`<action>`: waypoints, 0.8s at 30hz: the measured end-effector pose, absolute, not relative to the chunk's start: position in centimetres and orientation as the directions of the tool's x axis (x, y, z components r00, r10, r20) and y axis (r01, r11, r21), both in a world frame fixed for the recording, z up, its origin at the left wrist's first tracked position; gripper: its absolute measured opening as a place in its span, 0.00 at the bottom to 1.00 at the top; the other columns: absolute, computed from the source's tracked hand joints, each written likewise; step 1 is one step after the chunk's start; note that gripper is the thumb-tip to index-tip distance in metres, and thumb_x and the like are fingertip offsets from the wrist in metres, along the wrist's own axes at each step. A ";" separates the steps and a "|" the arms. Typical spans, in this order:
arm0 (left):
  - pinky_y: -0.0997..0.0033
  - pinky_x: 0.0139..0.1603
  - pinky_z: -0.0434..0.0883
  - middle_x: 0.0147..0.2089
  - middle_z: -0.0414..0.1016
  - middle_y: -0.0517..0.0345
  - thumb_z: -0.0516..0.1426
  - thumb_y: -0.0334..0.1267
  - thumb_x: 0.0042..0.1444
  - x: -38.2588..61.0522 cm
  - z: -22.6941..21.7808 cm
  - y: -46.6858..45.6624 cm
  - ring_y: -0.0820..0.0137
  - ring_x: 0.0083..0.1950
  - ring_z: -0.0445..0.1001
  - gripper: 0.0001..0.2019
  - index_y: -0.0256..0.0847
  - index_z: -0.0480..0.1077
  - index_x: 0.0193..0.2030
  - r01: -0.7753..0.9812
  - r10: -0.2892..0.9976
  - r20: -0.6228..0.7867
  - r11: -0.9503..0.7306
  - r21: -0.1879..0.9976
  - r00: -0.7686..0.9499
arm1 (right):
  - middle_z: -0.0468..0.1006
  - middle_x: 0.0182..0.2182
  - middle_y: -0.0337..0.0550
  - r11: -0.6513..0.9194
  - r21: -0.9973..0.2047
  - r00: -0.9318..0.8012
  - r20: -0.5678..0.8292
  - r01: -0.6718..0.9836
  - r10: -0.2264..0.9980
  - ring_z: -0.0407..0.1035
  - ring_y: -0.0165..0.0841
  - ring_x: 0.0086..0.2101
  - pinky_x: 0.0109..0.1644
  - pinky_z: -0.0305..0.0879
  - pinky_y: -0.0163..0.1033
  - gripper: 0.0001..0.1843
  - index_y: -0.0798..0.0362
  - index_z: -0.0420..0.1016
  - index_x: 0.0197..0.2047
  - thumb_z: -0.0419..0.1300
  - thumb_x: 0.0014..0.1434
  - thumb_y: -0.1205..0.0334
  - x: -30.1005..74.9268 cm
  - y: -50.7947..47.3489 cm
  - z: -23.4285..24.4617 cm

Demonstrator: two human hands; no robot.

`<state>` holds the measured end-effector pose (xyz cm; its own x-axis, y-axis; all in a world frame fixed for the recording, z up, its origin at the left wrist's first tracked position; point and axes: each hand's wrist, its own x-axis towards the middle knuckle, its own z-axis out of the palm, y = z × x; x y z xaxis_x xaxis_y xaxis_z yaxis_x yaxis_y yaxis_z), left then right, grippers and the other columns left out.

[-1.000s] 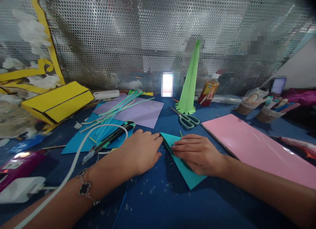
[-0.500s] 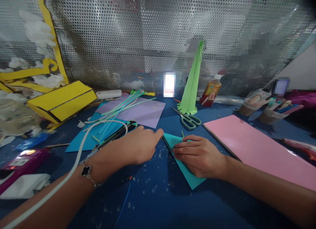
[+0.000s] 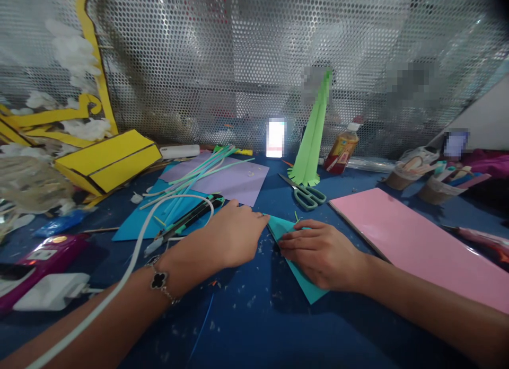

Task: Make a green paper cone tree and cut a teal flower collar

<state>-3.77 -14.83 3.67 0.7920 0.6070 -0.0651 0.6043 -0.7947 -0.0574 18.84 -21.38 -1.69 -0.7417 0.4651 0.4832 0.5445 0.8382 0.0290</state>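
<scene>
A folded teal sheet of paper (image 3: 310, 292) lies on the blue table, its long folded edge turned toward my left hand. My left hand (image 3: 242, 234) is closed, with the fingers curled and the fingertips at the far corner of the teal paper. My right hand (image 3: 320, 252) lies over the middle of the sheet, fingers together and bent, holding it down. Its thumb is mostly hidden. A thin green strip (image 3: 296, 217) sticks up just beyond the right hand. Green-handled scissors (image 3: 309, 196) lie behind the paper, blades apart.
A green paper cone (image 3: 310, 141) stands at the back by a drink bottle (image 3: 342, 149). Pink sheets (image 3: 382, 220) lie right. Left are a craft knife (image 3: 191, 220), paper strips (image 3: 186, 181), a purple power strip (image 3: 51, 257) and a white cable (image 3: 139, 242) crossing over my left forearm.
My left hand has shifted slightly right along with the view, staying at the paper's far corner. The right hand and the teal paper keep nearly the same place.
</scene>
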 end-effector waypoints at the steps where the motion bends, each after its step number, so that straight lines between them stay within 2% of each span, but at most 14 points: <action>1: 0.51 0.52 0.69 0.54 0.82 0.45 0.55 0.31 0.59 -3.7 3.7 -14.9 0.50 0.54 0.78 0.20 0.42 0.74 0.58 0.603 0.608 -0.081 -0.794 -0.074 0.790 | 0.87 0.45 0.42 0.838 0.020 -0.739 0.483 0.545 0.469 0.81 0.34 0.48 0.57 0.74 0.44 0.14 0.52 0.82 0.46 0.56 0.66 0.70 18.8 -21.4 -1.6; 4: 0.48 0.55 0.69 0.61 0.77 0.41 0.54 0.32 0.60 -3.6 3.7 -15.1 0.49 0.57 0.76 0.22 0.39 0.72 0.61 0.590 0.601 -0.119 -0.799 -0.119 0.790 | 0.87 0.45 0.43 0.841 0.003 -0.741 0.476 0.540 0.474 0.81 0.35 0.48 0.56 0.75 0.45 0.15 0.54 0.82 0.46 0.55 0.65 0.71 18.6 -21.5 -1.4; 8: 0.48 0.59 0.68 0.69 0.69 0.38 0.55 0.31 0.60 -3.8 3.3 -15.0 0.48 0.63 0.73 0.21 0.36 0.73 0.60 0.566 0.572 -0.089 -0.820 -0.086 0.815 | 0.87 0.46 0.44 0.833 -0.029 -0.730 0.466 0.552 0.500 0.82 0.36 0.47 0.57 0.75 0.46 0.17 0.54 0.83 0.47 0.55 0.63 0.73 18.6 -21.5 -1.4; 12: 0.51 0.61 0.67 0.61 0.77 0.41 0.56 0.30 0.60 -3.7 3.3 -14.7 0.51 0.62 0.75 0.19 0.39 0.74 0.58 0.550 0.552 -0.110 -0.833 -0.054 0.826 | 0.87 0.47 0.44 0.835 -0.058 -0.722 0.473 0.547 0.505 0.82 0.37 0.48 0.57 0.75 0.47 0.16 0.53 0.83 0.47 0.55 0.63 0.72 18.9 -21.5 -1.4; 20: 0.46 0.56 0.69 0.55 0.81 0.37 0.56 0.30 0.59 -2.7 4.2 -15.6 0.48 0.52 0.80 0.13 0.35 0.78 0.48 0.548 0.555 -0.153 -0.832 -0.086 0.818 | 0.87 0.48 0.47 0.832 -0.068 -0.726 0.454 0.550 0.517 0.82 0.38 0.47 0.57 0.76 0.48 0.15 0.54 0.82 0.48 0.54 0.67 0.70 18.8 -21.8 -1.0; 22: 0.46 0.55 0.70 0.56 0.80 0.35 0.55 0.30 0.59 -2.7 4.2 -15.7 0.47 0.52 0.80 0.14 0.34 0.78 0.49 0.545 0.552 -0.153 -0.834 -0.088 0.820 | 0.86 0.49 0.48 0.831 -0.071 -0.731 0.439 0.552 0.523 0.81 0.39 0.49 0.59 0.76 0.50 0.16 0.55 0.82 0.48 0.54 0.65 0.71 18.8 -21.9 -1.1; 24: 0.45 0.57 0.69 0.61 0.77 0.31 0.54 0.31 0.60 -2.9 4.0 -15.8 0.46 0.57 0.79 0.18 0.33 0.75 0.55 0.537 0.544 -0.161 -0.839 -0.086 0.823 | 0.85 0.51 0.50 0.825 -0.077 -0.734 0.416 0.560 0.537 0.81 0.40 0.51 0.61 0.75 0.52 0.17 0.56 0.81 0.50 0.55 0.62 0.72 18.9 -22.2 -1.1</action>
<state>-2.91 -15.80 4.02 0.8235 0.5440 -0.1610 0.5373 -0.8389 -0.0864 18.88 -22.21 -1.08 -0.7337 0.5371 0.4162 0.5599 0.8249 -0.0774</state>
